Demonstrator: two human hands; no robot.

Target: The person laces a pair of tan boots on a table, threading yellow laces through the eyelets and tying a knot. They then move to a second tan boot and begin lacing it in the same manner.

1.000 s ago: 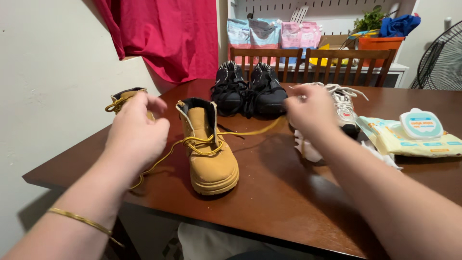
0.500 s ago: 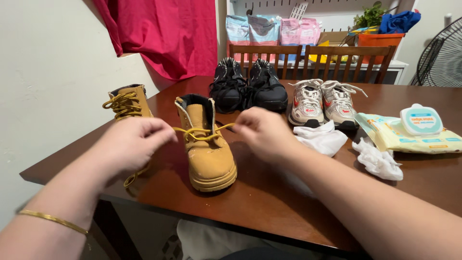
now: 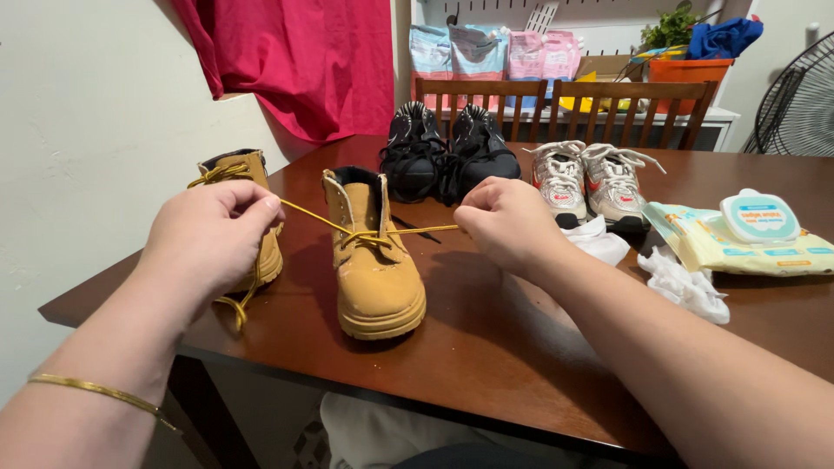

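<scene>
A small tan boot (image 3: 375, 260) stands on the dark wooden table (image 3: 486, 365), toe toward me. Its yellow lace (image 3: 317, 219) is stretched out to both sides from the top eyelets. My left hand (image 3: 208, 239) pinches the left lace end, in front of a second tan boot (image 3: 248, 187). My right hand (image 3: 508, 226) pinches the right lace end, just right of the boot. Both lace ends are pulled taut.
Behind stand a pair of black shoes (image 3: 443, 156) and a pair of white sneakers (image 3: 586, 178). A wipes pack (image 3: 747, 239) and crumpled white wipes (image 3: 686, 282) lie at right. Two wooden chairs (image 3: 565, 100), a red cloth (image 3: 304, 61) and a fan (image 3: 804, 100) are beyond.
My hands first came together over the boot, then moved apart sideways, drawing the yellow lace tight across its top. The second boot is partly covered by my left hand again.
</scene>
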